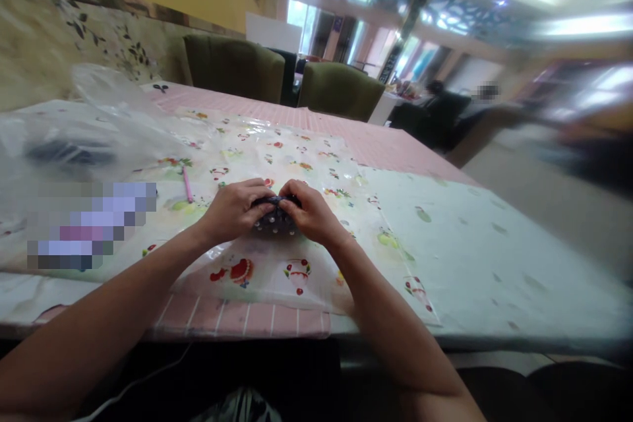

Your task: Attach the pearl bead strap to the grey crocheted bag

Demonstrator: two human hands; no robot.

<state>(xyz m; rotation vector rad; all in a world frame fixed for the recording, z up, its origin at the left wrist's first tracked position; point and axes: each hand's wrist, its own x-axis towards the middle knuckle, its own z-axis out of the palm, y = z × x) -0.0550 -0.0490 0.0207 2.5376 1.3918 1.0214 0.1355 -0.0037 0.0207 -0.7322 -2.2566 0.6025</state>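
Between my two hands is a small dark piece dotted with white pearl-like beads (275, 223), held just above the tabletop; its exact kind I cannot make out. My left hand (242, 209) pinches its upper left edge, thumb and fingers pressed together. On the other side, my right hand (307, 208) grips the upper right edge the same way, and the two thumbs nearly meet. Fingers cover much of the piece's top. Under it lies a clear plastic sheet over a fruit-printed tablecloth (299, 275). A pink pen-like stick (187, 184) lies left of my left hand.
At the left, a clear plastic bag (113, 102) lies near a dark bundle (72, 151) under plastic. A blurred-out flat object (99, 224) sits nearer me. Black-handled scissors (161, 88) rest at the far left edge. Green chairs (341, 89) stand behind the table.
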